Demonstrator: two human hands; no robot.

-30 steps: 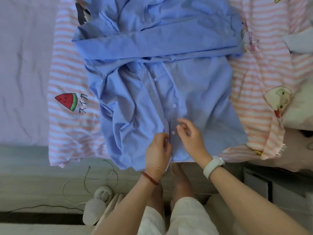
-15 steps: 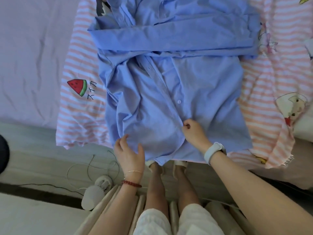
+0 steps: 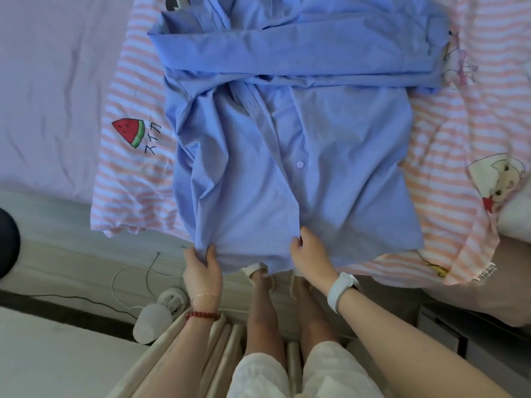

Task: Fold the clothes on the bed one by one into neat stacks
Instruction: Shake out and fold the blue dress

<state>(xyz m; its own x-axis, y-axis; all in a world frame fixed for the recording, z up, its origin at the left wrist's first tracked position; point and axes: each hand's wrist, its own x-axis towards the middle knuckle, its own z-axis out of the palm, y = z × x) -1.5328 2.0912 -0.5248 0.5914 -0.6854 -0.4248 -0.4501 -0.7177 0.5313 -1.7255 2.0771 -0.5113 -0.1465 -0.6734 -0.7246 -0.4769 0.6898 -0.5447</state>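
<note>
Left hand (image 3: 202, 270) has left the button placket at the shirt's centre, where it was a second ago beside the right, and swung out to the near-left hem corner. View has also shifted, the bed sits more to the left than before. Right hand (image 3: 311, 255) has stayed near the placket but slid nearer, down to the hem. Reads as buttoning done, hem now being taken up; likely the step of lifting the bottom toward the collar, though that fold is not yet begun.

Blue shirt (image 3: 287, 156) lies front up on the striped sheet (image 3: 135, 179) at the bed's near edge, both sleeves (image 3: 287, 47) already folded across the chest at the far side, hem hanging slightly over the edge.

Left fingers (image 3: 211, 255) curled, thumb on top, pinching the hem corner. Right fingers (image 3: 298, 239) bent and closed on the fabric at the placket's near end, tips tucked into the cloth. White band on right wrist, red beads on left.
</note>
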